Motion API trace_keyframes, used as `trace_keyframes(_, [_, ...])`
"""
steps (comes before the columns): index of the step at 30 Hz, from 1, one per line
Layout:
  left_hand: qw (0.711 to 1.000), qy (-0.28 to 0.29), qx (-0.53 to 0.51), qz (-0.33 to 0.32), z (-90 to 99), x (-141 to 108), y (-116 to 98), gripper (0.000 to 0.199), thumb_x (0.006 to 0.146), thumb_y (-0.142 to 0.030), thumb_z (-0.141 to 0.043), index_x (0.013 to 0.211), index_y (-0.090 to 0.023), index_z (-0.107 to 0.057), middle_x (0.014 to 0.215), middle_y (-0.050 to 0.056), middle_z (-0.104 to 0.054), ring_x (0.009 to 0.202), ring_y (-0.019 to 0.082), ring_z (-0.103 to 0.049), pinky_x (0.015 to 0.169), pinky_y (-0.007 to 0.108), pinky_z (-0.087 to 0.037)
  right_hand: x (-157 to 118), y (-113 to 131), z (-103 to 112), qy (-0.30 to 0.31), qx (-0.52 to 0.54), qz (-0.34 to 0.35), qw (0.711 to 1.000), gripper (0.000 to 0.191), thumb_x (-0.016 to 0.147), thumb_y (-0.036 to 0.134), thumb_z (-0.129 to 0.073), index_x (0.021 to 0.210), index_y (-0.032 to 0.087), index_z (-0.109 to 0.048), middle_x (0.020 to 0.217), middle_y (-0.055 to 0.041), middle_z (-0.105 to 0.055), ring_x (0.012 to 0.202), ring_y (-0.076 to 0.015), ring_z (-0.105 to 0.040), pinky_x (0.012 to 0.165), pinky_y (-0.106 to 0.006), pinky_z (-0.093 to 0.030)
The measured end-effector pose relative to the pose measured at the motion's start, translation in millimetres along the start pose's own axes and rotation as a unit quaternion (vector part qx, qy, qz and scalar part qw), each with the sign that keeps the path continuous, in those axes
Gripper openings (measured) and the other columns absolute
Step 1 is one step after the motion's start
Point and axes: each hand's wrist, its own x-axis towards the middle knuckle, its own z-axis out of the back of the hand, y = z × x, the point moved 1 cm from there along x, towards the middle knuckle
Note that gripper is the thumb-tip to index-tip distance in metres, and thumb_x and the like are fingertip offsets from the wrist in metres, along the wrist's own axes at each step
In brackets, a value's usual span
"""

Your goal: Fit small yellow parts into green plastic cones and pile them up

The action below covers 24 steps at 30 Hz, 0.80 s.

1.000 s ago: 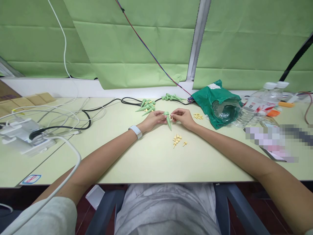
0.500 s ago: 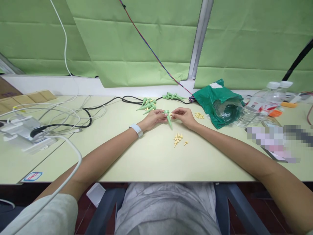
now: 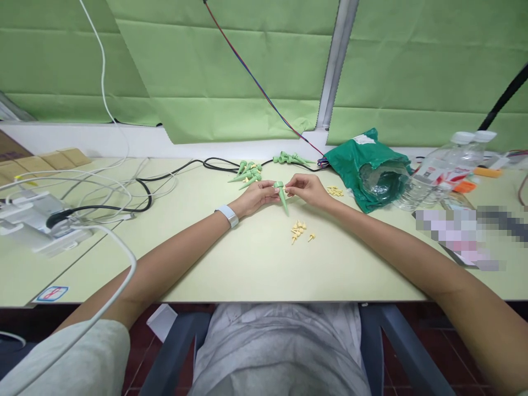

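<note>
My left hand (image 3: 258, 198) pinches the top of a tapered green plastic spike (image 3: 282, 199), whose point aims down toward the table. My right hand (image 3: 307, 190) comes in from the other side, its fingertips pinching a small yellow peg (image 3: 286, 188) against the spike's top. The peg is mostly hidden by my fingers. Below my hands lies a little heap of yellow pegs (image 3: 297, 231), with a single peg (image 3: 311, 237) beside it. More green spikes lie in clusters (image 3: 246, 175) (image 3: 289, 158) beyond my hands, and several yellow pegs (image 3: 335, 191) sit near the bag.
A crumpled green plastic bag (image 3: 367, 170) and clear plastic bottles (image 3: 443, 173) stand at the back right. Black and white cables and a white device (image 3: 37, 212) lie at the left of the pale table (image 3: 247, 275). A green curtain (image 3: 223, 66) hangs behind.
The whole scene sits slightly higher in the view because my head has shifted. My hands remain together at the spike's top, and the spike stays in my left hand.
</note>
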Motion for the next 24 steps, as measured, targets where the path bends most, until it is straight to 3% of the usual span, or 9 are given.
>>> trace_keyframes(5, [1.0,-0.007,0.004,-0.01,-4.1,-2.0,-0.8,0.031,0.076,-0.022,-0.089,0.101,-0.009,-0.075,0.099,0.012,-0.076,0.091,0.021,-0.074,0.09,0.035,-0.06,1.0,-2.5,-1.2,-0.008,0.049,-0.05,0.998,0.039,0.067,0.051,-0.091,0.074,0.018,-0.07,0.068,-0.0035,-0.073,0.061,-0.0166,-0.067,0.063,-0.031,-0.058])
trace_keyframes(11, [1.0,-0.012,-0.007,0.0,-2.6,-1.1,0.0,0.027,0.077,-0.023,-0.089,0.094,-0.008,-0.074,0.097,0.014,-0.076,0.089,0.021,-0.075,0.09,0.038,-0.06,2.2,-1.2,-0.9,0.017,0.02,-0.009,1.0,0.036,0.07,0.048,-0.09,0.075,0.017,-0.071,0.068,-0.0041,-0.072,0.065,-0.0162,-0.067,0.063,-0.029,-0.057])
trace_keyframes(17, [1.0,0.0,0.013,-0.016,-0.9,-0.6,2.4,0.031,0.075,-0.026,-0.09,0.097,-0.009,-0.076,0.097,0.013,-0.077,0.088,0.021,-0.074,0.09,0.038,-0.06,-1.9,-7.1,-3.3,0.006,0.082,-0.071,0.994,0.042,0.064,0.052,-0.093,0.076,0.017,-0.071,0.07,-0.0054,-0.075,0.062,-0.0171,-0.067,0.063,-0.032,-0.059])
trace_keyframes(24, [1.0,-0.006,-0.006,0.0,-2.7,-1.4,0.6,0.027,0.075,-0.026,-0.09,0.091,-0.009,-0.075,0.091,0.011,-0.076,0.082,0.017,-0.073,0.09,0.036,-0.059,0.3,0.5,-4.1,0.017,0.006,-0.012,1.0,0.039,0.07,0.054,-0.088,0.073,0.019,-0.07,0.067,-0.0031,-0.071,0.064,-0.0184,-0.067,0.064,-0.033,-0.059])
